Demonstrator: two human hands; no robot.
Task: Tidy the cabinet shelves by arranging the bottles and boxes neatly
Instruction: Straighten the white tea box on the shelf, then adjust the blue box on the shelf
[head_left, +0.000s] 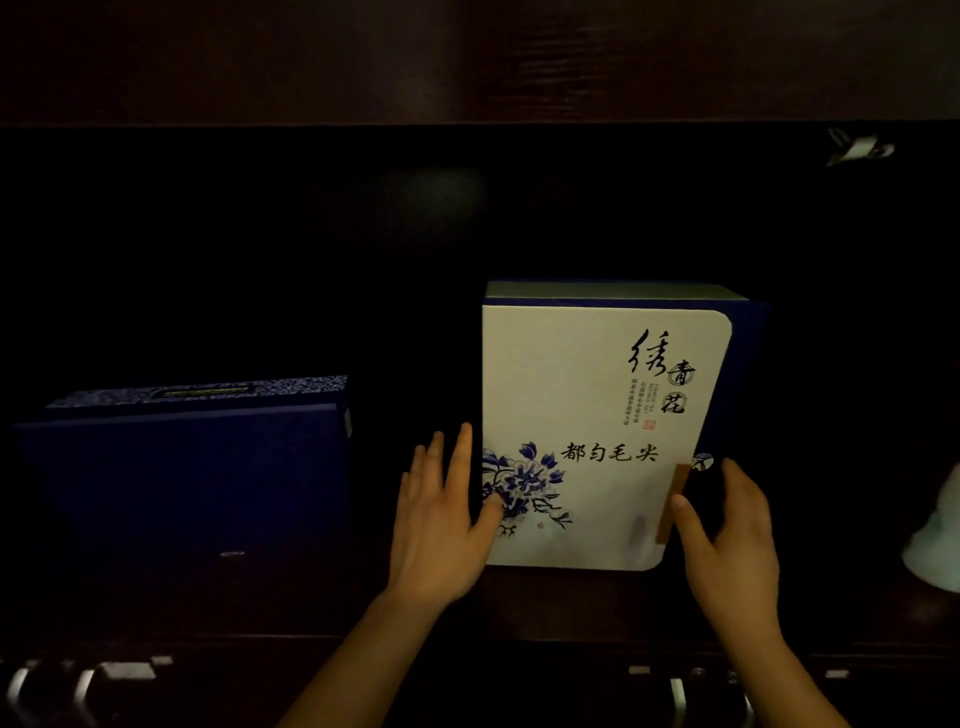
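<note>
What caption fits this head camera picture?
Left hand steadies and right hand holds a white flowered box beside a blue box on a dark shelf.

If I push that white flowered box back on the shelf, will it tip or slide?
Likely stiff: the white box has straight edges. Standing upright and fairly thin, it may tip if pushed high. Its smooth face could slip.

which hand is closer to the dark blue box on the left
Left. The left hand rests on the left edge of the white box, facing the dark blue box across a gap; the right hand holds its right edge, farther away.
</note>
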